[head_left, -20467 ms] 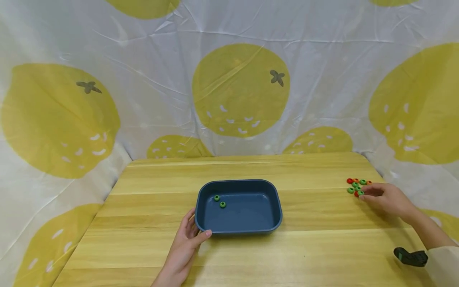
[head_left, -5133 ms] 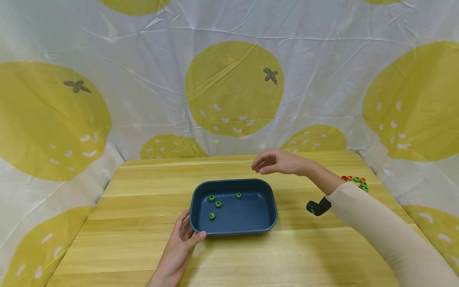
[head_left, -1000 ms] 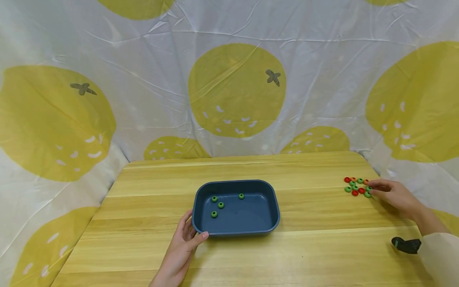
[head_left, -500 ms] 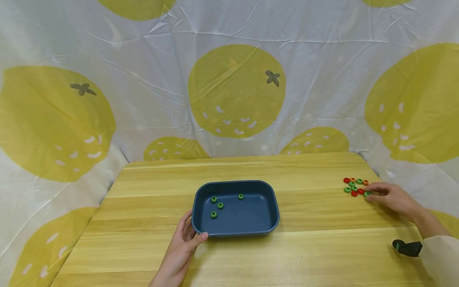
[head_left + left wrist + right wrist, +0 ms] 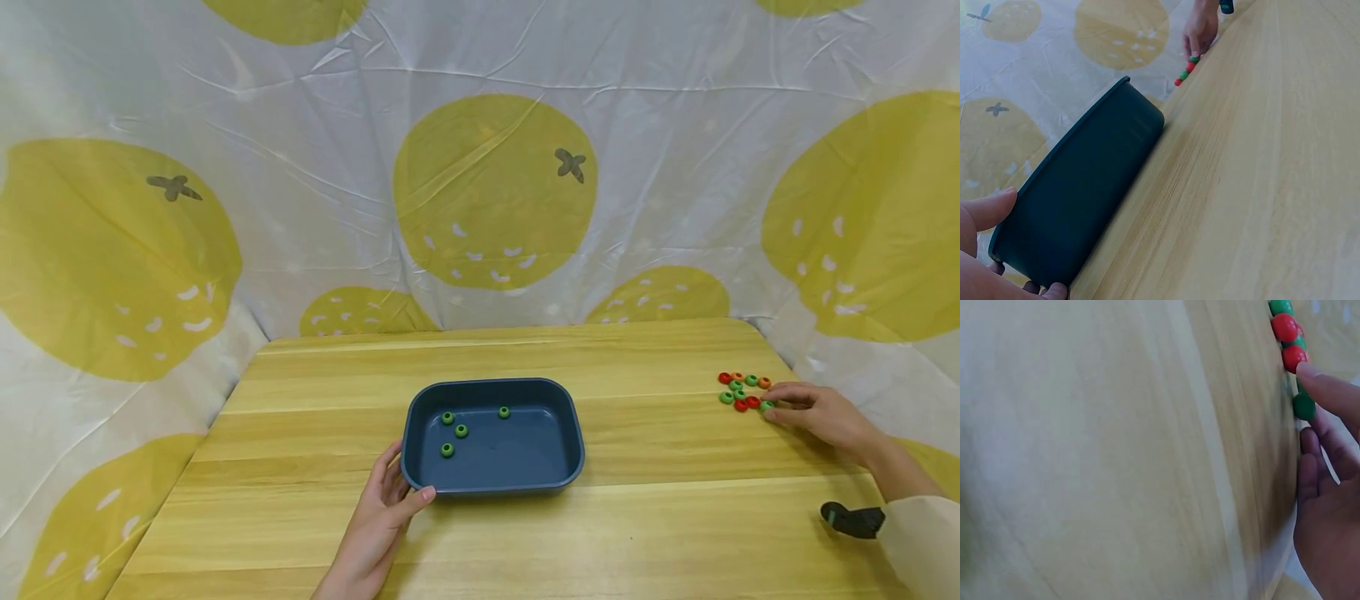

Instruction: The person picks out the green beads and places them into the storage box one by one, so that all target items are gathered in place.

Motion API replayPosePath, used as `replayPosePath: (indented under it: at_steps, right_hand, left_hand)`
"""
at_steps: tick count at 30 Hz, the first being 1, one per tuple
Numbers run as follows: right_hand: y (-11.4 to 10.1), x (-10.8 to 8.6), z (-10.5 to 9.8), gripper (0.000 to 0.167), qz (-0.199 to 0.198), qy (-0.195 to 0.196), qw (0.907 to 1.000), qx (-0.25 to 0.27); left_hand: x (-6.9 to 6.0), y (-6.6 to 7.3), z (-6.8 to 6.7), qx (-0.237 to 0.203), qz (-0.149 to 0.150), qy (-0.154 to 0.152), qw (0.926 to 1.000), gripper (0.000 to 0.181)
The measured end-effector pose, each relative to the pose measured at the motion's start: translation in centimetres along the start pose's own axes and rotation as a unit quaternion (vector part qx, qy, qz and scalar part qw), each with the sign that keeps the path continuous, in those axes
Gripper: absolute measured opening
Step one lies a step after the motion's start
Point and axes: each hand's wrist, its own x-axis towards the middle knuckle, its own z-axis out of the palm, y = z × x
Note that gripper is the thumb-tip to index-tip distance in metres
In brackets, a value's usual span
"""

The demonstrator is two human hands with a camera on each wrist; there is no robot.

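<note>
A dark blue rectangular tray [image 5: 517, 462] stands mid-table, with several green beads [image 5: 461, 431] scattered inside. My left hand [image 5: 375, 517] grips its near left corner, thumb on the rim and fingers round the end wall; the left wrist view shows the tray's outer side [image 5: 1079, 187]. At the table's right, my right hand [image 5: 828, 421] pinches a green bead [image 5: 767, 407] between thumb and fingers, still at table level. Beside it lies a cluster of green, orange and red beads [image 5: 741, 406]. In the right wrist view, the thumb tip is close to a red bead [image 5: 1294, 358].
The wooden table [image 5: 637, 542] carries everything. A white cloth with large yellow fruit prints [image 5: 498, 192] hangs behind and along both sides. A black device [image 5: 852, 521] sits at the right wrist by the cream sleeve [image 5: 922, 542].
Since about five seconds ago my right hand went from above the tray to the beads. Over the last second it dipped slightly onto a green bead. Earliest, the tray held only two beads.
</note>
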Motion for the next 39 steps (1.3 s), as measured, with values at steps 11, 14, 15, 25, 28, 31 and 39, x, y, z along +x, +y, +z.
replayPosePath:
  at_steps: [11, 14, 15, 25, 28, 31, 39]
  right_hand:
    - [-0.9, 0.4, -1.3, 0.044, 0.017, -0.009, 0.9989, 0.043]
    - [-1.1, 0.5, -1.7, 0.043, 0.011, -0.013, 0.9992, 0.036]
    - [-1.3, 0.6, -1.8, 0.043, 0.011, -0.013, 0.9993, 0.033]
    - [-3.8, 1.4, -2.2, 0.048, 0.002, -0.037, 0.9991, 0.021]
    - [-4.7, 1.7, -2.0, 0.05, 0.001, -0.044, 0.9986, 0.029]
    - [-5.7, 2.2, -1.8, 0.053, -0.008, -0.052, 0.9979, 0.037]
    - [-8.5, 3.8, -1.3, 0.052, -0.042, -0.074, 0.9954, 0.044]
  left_hand:
    - [-0.2, -0.1, -0.1, 0.001, 0.014, -0.016, 0.9998, 0.09]
    - [-0.1, -0.1, -0.1, 0.001, 0.014, -0.014, 0.9998, 0.091]
    - [-0.1, -0.1, -0.1, 0.001, 0.013, -0.013, 0.9998, 0.091]
    - [-0.1, 0.0, 0.0, -0.003, 0.006, -0.008, 0.9999, 0.092]
    - [-0.1, -0.1, 0.0, -0.004, 0.005, -0.007, 1.0, 0.092]
    - [0.0, -0.1, -0.1, -0.004, 0.004, -0.006, 1.0, 0.091]
    - [0.0, -0.1, -0.1, -0.004, 0.004, -0.006, 1.0, 0.091]
